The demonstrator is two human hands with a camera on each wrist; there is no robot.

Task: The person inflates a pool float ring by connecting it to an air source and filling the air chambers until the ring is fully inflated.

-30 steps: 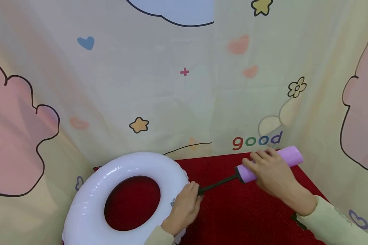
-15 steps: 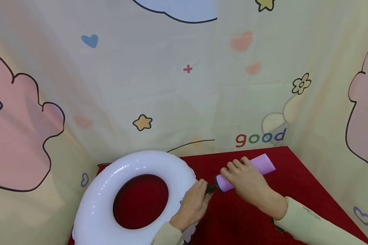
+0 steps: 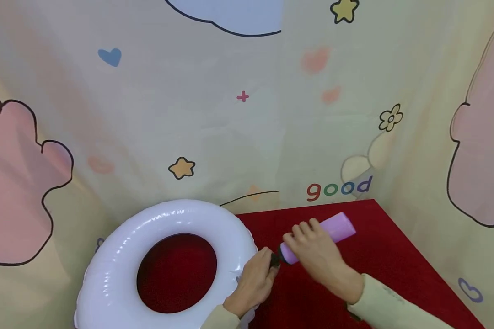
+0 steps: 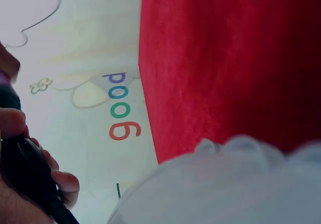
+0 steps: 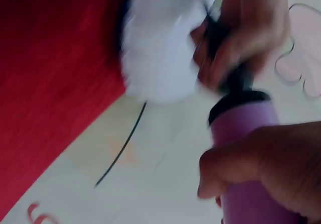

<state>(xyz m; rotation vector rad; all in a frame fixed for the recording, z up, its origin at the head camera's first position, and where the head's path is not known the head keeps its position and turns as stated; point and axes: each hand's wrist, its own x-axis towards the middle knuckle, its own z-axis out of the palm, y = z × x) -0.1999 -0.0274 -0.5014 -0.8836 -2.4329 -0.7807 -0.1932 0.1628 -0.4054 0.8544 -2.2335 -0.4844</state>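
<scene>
A white inflatable swim ring (image 3: 114,265) lies at the left, round and plump. Beside its right side my left hand (image 3: 252,282) grips the black handle of a hand pump; in the left wrist view that black handle (image 4: 27,166) runs through the curled fingers, narrowing toward the ring. My right hand (image 3: 318,252) is wrapped around the pump's purple barrel (image 3: 339,226), which slants up to the right. In the right wrist view the barrel's black collar (image 5: 238,103) sits close to the left hand. Where the pump meets the ring is hidden behind the left hand.
A red cloth surface (image 3: 395,256) lies under the ring and hands. Pale printed curtains (image 3: 189,114) with stars, hearts and the word "good" rise behind and at both sides. A small dark object (image 3: 354,312) peeks out under the right sleeve.
My right hand has pushed the purple barrel left and down toward my left hand, so the dark rod between them has slid inside. The left hand keeps its hold beside the ring.
</scene>
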